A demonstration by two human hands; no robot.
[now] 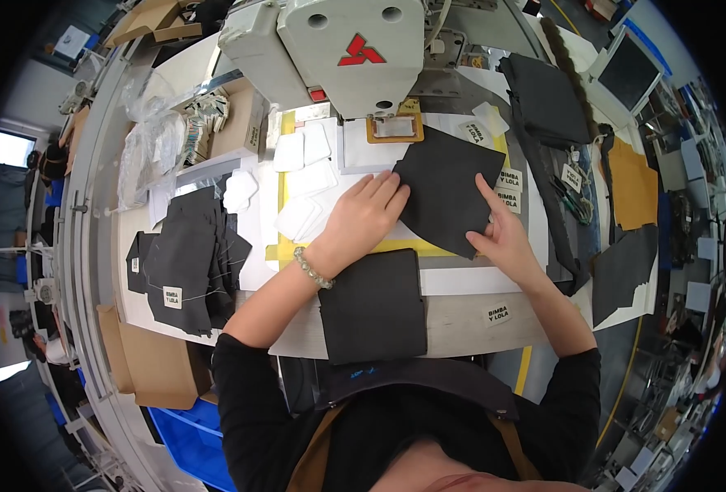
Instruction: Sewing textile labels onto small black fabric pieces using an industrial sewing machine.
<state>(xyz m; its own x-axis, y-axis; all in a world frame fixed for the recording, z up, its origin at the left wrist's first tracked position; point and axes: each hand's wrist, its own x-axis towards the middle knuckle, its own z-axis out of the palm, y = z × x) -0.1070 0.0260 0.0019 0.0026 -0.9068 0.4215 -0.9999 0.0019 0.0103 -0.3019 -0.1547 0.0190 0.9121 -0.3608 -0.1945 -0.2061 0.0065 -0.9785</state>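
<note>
A black fabric piece (449, 184) with a curved edge lies at a slant beneath the sewing machine head (353, 53). My left hand (361, 215) rests flat at its left edge, fingers stretched out and the thumb hidden. At the right edge, my right hand (506, 239) has its thumb and index finger over the piece, while the other fingers are partly hidden at the edge. A brown frame clamp (395, 129) sits under the head, just behind the fabric. Nearest me, a stack of black fabric panels (373, 307) lies at the table's front edge.
White label cards (304, 172) spread left of the clamp, with printed labels (508, 199) on the right. A label box (232, 123) and a black fabric pile (186, 262) occupy the left. Thread snips (576, 201), a mustard piece (632, 182) and folded black material (547, 102) lie right.
</note>
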